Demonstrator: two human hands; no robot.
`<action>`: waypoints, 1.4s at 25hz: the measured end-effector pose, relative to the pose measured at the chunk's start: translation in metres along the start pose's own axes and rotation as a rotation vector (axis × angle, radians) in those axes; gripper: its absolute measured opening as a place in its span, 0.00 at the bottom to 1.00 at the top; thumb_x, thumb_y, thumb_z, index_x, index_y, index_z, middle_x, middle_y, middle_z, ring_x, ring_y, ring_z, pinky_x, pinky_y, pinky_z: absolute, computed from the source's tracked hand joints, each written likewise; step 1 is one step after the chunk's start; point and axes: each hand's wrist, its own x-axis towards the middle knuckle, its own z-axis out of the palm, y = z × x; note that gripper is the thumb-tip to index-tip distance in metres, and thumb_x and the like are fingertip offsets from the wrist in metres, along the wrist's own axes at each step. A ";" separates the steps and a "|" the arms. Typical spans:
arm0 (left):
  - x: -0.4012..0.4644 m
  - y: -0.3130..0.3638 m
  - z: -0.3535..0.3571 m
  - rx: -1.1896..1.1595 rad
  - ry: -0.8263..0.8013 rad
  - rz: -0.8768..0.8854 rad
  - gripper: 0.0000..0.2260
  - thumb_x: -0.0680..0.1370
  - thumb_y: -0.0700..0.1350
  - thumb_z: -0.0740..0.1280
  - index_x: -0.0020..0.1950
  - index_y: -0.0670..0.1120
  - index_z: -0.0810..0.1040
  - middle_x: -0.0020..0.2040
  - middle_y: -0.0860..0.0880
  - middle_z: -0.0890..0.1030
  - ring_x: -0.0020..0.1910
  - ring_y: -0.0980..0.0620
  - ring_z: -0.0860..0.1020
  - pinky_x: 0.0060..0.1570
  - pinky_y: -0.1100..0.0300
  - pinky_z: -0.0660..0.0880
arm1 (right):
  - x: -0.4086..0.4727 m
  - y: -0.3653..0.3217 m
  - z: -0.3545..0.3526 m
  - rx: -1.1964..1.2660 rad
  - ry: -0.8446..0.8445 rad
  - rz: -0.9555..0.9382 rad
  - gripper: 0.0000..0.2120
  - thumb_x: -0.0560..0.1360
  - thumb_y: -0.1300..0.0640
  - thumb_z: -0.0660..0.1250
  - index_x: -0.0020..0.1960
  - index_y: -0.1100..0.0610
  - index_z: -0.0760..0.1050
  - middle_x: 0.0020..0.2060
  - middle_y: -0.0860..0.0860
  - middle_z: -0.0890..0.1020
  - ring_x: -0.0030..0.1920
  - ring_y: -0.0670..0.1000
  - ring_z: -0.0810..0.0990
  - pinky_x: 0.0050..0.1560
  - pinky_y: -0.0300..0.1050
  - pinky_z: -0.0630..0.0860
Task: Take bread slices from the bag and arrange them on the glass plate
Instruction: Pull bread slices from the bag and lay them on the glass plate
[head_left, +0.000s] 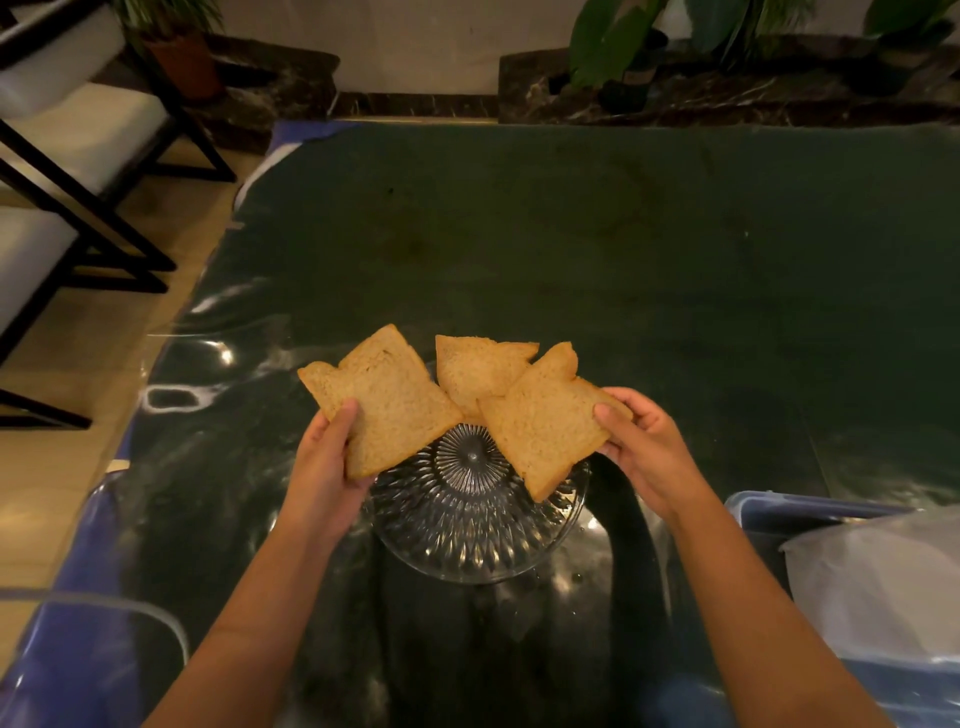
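A round cut-glass plate (467, 535) stands on the dark green table near me. My left hand (324, 467) grips a brown bread slice (387, 400) by its near-left edge, over the plate's left rim. My right hand (641, 447) pinches a second slice (540, 426) by its right corner, over the plate's right side. A third slice (475, 369) lies at the plate's far edge, partly hidden behind the other two. The clear plastic bread bag (878, 582) rests at the right, in a blue bin.
The blue plastic bin (769, 512) sits at the table's near right. Black-framed chairs (78, 197) stand to the left on the tiled floor. Potted plants (623, 57) line a dark marble ledge behind the table. The table (597, 234) stretches away beyond the plate.
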 end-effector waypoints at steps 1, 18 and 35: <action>0.000 0.000 -0.001 0.006 -0.010 -0.005 0.08 0.79 0.46 0.60 0.57 0.51 0.73 0.58 0.48 0.77 0.56 0.48 0.77 0.45 0.53 0.79 | 0.001 0.005 0.000 -0.112 0.052 0.013 0.06 0.70 0.58 0.68 0.47 0.54 0.78 0.47 0.51 0.80 0.50 0.51 0.80 0.46 0.45 0.81; -0.007 -0.019 0.022 0.400 -0.669 -0.284 0.27 0.64 0.49 0.77 0.59 0.45 0.73 0.53 0.48 0.84 0.54 0.46 0.80 0.44 0.56 0.79 | -0.022 -0.029 0.042 -0.692 -0.127 -0.123 0.17 0.71 0.49 0.68 0.59 0.41 0.72 0.56 0.43 0.75 0.55 0.46 0.77 0.50 0.44 0.78; -0.019 -0.064 0.039 0.569 -0.201 -0.205 0.11 0.71 0.38 0.72 0.52 0.47 0.79 0.50 0.47 0.82 0.50 0.51 0.81 0.45 0.58 0.78 | -0.097 0.038 0.030 -0.275 0.231 0.169 0.02 0.70 0.54 0.71 0.39 0.50 0.80 0.33 0.49 0.85 0.35 0.46 0.83 0.29 0.36 0.75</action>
